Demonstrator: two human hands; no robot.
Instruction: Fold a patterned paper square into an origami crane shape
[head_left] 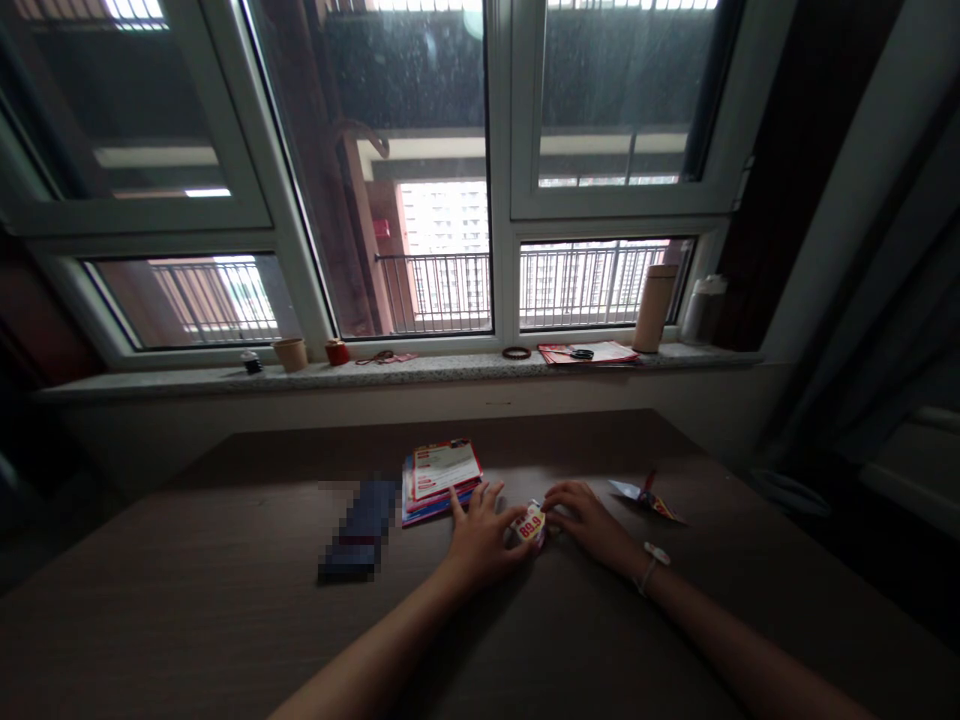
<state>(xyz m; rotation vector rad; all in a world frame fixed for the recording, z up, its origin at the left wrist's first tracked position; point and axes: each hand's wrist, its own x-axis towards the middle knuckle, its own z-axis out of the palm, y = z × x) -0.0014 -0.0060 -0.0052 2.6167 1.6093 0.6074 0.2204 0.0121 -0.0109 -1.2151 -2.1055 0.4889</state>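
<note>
A small folded piece of printed paper (532,524), white and yellow with red figures, lies between my hands on the dark table. My left hand (486,532) grips its left side with thumb and index finger, the other fingers spread toward a stack of flyers (444,472). From the right, my right hand (586,518) pinches the paper's edge with bent fingers; its thumb is partly hidden. To the right of this hand rests a folded paper shape (649,500) with pointed ends.
A dark, pixelated object (360,530) lies left of the flyers. Along the windowsill (450,370) stand a paper cup (290,354), a red spool (337,352), a tan bottle (654,310) and a clear bottle (703,310). Scissors (581,354) lie on papers there.
</note>
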